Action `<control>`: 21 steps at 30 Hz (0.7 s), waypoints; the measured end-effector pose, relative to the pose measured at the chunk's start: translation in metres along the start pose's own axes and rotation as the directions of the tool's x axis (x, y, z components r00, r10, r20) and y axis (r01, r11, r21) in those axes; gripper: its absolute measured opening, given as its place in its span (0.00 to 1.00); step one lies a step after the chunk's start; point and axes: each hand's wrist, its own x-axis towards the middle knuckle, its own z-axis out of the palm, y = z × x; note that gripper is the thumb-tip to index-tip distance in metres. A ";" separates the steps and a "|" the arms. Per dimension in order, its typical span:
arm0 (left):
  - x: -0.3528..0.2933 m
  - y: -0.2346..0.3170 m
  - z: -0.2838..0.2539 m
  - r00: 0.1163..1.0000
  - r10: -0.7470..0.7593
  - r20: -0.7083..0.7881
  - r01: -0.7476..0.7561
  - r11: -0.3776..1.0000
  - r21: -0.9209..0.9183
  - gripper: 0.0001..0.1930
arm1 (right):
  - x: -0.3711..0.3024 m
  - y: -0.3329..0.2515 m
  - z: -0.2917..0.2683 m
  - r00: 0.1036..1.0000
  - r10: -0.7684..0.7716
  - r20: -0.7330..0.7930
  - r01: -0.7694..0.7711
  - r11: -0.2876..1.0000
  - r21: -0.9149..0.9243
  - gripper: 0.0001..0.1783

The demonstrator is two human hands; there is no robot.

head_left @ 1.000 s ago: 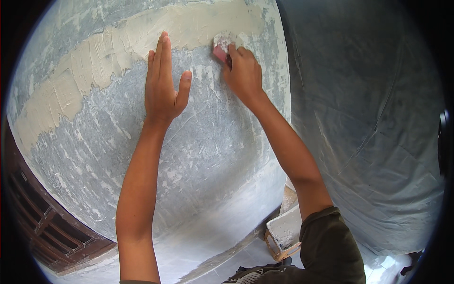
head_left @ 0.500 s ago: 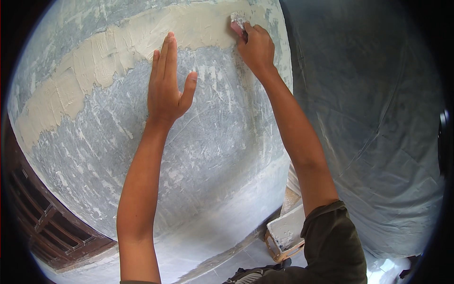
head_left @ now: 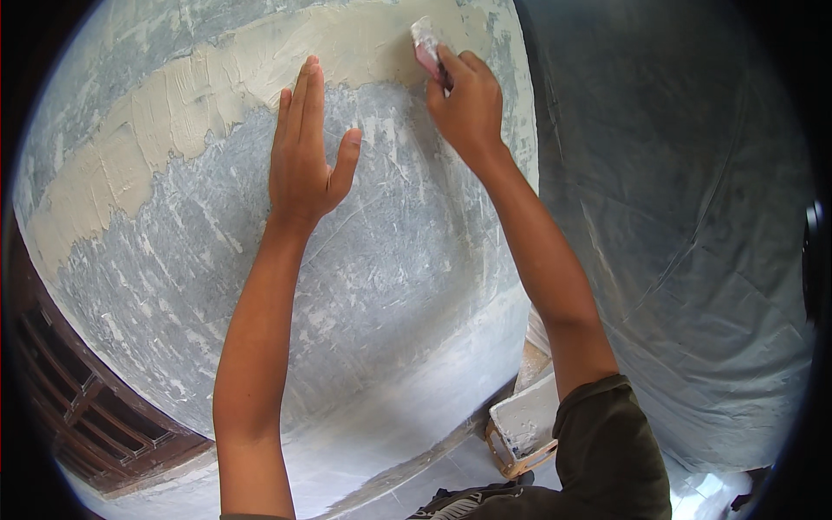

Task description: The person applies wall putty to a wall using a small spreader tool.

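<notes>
A grey wall point(head_left: 381, 225) fills most of the view, crossed near its top by a broad band of wet cream filler point(head_left: 182, 104) with ragged edges. My right hand point(head_left: 468, 104) grips a putty knife point(head_left: 425, 48) whose blade is smeared with white filler and shows some pink. The knife is over the right part of the band; whether its edge touches the wall I cannot tell. My left hand point(head_left: 308, 152) lies flat with its thumb spread, its fingertips at the band's lower edge, holding nothing.
Right of the wall's edge hangs a large dark grey sheet point(head_left: 667, 191). A filler-smeared white tray point(head_left: 527, 420) on a wooden frame stands low beside my right upper arm. Brown wooden slats point(head_left: 95, 407) show at the lower left, and pale floor tiles point(head_left: 433, 481) below.
My right hand has moved slightly left and the putty knife has turned, its blade now pointing more up and left. My left hand has barely shifted.
</notes>
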 end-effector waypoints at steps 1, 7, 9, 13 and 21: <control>-0.001 0.000 -0.001 1.000 -0.001 0.002 0.001 1.000 0.004 0.36 | 0.009 0.009 0.007 1.000 0.001 0.001 -0.001 1.000 0.004 0.16; 0.001 0.004 0.001 1.000 -0.016 0.001 0.016 1.000 -0.007 0.36 | 0.014 0.026 0.024 0.996 0.028 0.086 -0.010 0.980 -0.198 0.10; 0.000 0.002 0.000 1.000 -0.014 0.005 0.013 1.000 0.024 0.36 | -0.003 0.013 0.023 0.995 0.026 0.094 -0.011 0.987 -0.159 0.11; -0.002 0.000 0.000 1.000 -0.007 0.005 0.007 1.000 0.022 0.36 | -0.032 -0.018 -0.003 0.983 0.007 0.183 -0.009 1.000 0.009 0.15; 0.001 0.002 0.002 0.999 0.002 0.050 -0.005 0.999 0.045 0.37 | 0.025 0.027 0.011 0.997 0.074 -0.007 -0.074 0.991 -0.107 0.19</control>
